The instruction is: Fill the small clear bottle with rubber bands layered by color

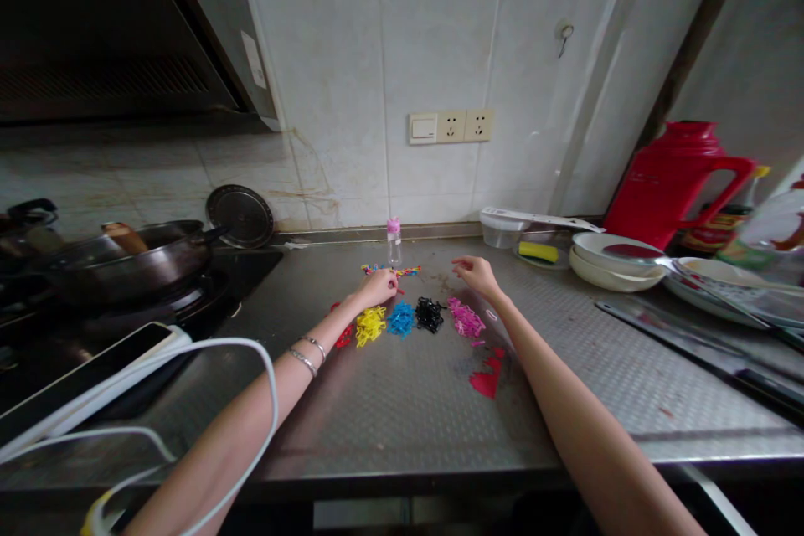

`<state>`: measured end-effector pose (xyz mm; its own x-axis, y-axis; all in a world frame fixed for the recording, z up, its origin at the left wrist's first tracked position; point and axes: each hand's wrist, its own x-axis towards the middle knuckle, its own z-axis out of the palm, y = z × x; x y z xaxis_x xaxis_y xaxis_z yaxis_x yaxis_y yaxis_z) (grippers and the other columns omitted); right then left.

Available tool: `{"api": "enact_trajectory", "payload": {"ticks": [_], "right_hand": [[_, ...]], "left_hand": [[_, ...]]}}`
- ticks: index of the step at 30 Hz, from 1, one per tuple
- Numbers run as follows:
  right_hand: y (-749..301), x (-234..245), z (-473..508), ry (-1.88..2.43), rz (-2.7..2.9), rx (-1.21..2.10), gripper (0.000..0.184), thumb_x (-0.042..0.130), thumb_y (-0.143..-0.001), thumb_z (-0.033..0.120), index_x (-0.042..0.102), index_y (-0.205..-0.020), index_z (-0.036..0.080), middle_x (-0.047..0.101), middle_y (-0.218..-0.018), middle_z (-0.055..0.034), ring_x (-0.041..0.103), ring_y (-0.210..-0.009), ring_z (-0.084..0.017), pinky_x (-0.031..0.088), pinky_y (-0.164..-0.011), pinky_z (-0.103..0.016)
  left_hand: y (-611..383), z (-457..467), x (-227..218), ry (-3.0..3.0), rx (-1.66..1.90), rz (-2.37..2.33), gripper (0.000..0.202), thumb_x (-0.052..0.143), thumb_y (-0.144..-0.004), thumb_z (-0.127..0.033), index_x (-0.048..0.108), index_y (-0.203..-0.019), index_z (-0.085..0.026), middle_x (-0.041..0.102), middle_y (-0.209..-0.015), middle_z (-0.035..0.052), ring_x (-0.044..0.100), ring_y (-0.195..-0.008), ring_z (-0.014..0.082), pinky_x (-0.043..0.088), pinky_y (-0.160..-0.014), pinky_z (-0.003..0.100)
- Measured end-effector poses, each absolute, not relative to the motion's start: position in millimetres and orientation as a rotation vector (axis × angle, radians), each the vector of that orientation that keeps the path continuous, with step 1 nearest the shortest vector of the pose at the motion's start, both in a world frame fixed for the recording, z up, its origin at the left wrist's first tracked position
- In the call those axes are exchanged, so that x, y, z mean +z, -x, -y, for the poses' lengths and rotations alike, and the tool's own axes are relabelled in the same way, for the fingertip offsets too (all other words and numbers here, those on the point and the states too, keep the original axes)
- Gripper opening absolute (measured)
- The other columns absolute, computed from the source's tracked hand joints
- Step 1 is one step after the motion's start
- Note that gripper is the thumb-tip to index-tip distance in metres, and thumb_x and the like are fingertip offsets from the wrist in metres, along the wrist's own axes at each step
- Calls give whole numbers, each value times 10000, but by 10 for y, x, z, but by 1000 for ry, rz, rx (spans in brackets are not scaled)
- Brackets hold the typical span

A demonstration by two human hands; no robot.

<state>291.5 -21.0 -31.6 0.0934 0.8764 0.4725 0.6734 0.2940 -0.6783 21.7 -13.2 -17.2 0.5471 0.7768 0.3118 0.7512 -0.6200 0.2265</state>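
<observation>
My left hand (378,286) is closed, fingers bent together, low over the counter in front of a multicoloured strip of small pieces (409,271). Something red shows by its fingertips, but I cannot make out what the fingers hold. To the right, my right hand (476,275) hovers with fingers loosely curled and apart, nothing visible in them. Piles of small loop-like pieces lie in a row: red (343,337), partly behind my left forearm, yellow (370,325), blue (400,319), black (430,314) and pink (466,318). Behind the strip stands a small clear bottle with a pink cap (394,241).
Torn red scraps (487,377) lie near my right forearm. At left are a pan (141,260) on the stove and a white device (94,385) with a cable. Bowls (619,264), a yellow sponge (538,252), a knife (678,343) and a red thermos (669,180) stand right.
</observation>
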Motion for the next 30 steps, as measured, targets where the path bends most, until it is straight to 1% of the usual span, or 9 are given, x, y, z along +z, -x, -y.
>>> {"api": "enact_trajectory", "payload": {"ticks": [5,8,15,18,22,24,26,30], "right_hand": [[-2904,-319,212,1463,1641,256,284,488,-655,181,668,-871,140,672,-704,-46,603,-661,-140,440,-632,-216],[-2892,-317,217,1465,1652,246,283,497,-652,183,668,-873,140,673,-707,-44,603,-667,-142,439,-641,-219],[-2862,-315,231,1476,1675,250,289,486,-662,182,672,-880,143,680,-748,-54,608,-695,-149,444,-659,-225],[-2854,-314,238,1484,1684,257,292,482,-667,182,672,-883,140,682,-752,-58,609,-694,-148,444,-660,-223],[-2850,-307,243,1486,1713,243,290,479,-670,180,674,-881,137,682,-757,-60,608,-695,-149,441,-656,-222],[-2847,-306,243,1485,1726,225,288,482,-667,175,676,-877,132,681,-757,-62,607,-692,-150,438,-653,-220],[-2838,-308,240,1494,1738,212,286,485,-666,169,676,-875,130,679,-751,-61,606,-689,-149,436,-650,-217],[-2794,-327,234,1526,1777,189,282,481,-669,156,680,-869,142,679,-775,-56,606,-717,-149,436,-680,-217]], "left_hand": [[-26,172,-115,-2589,669,-1291,194,484,-681,-187,670,-690,-132,647,-675,38,548,-618,120,392,-616,209],[215,206,-54,-2529,696,-1313,203,487,-678,-207,671,-701,-123,652,-689,48,556,-629,126,395,-620,211],[842,250,44,-2377,508,-1467,212,511,-638,-237,677,-693,-116,655,-671,54,565,-633,141,393,-603,210],[985,256,81,-2313,424,-1421,219,526,-621,-252,677,-688,-108,659,-667,56,563,-623,141,391,-595,208],[1072,268,155,-2243,347,-1343,208,553,-602,-276,678,-680,-128,661,-678,35,554,-634,131,386,-602,196],[1102,279,191,-2217,310,-1339,210,571,-590,-289,680,-679,-134,655,-666,27,537,-618,121,373,-576,187],[1131,297,220,-2187,309,-1367,235,581,-590,-323,681,-685,-133,635,-627,20,498,-559,102,343,-515,179],[1177,328,236,-2058,377,-1471,327,570,-614,-425,665,-720,-130,505,-477,-16,364,-422,65,228,-397,179]]}}
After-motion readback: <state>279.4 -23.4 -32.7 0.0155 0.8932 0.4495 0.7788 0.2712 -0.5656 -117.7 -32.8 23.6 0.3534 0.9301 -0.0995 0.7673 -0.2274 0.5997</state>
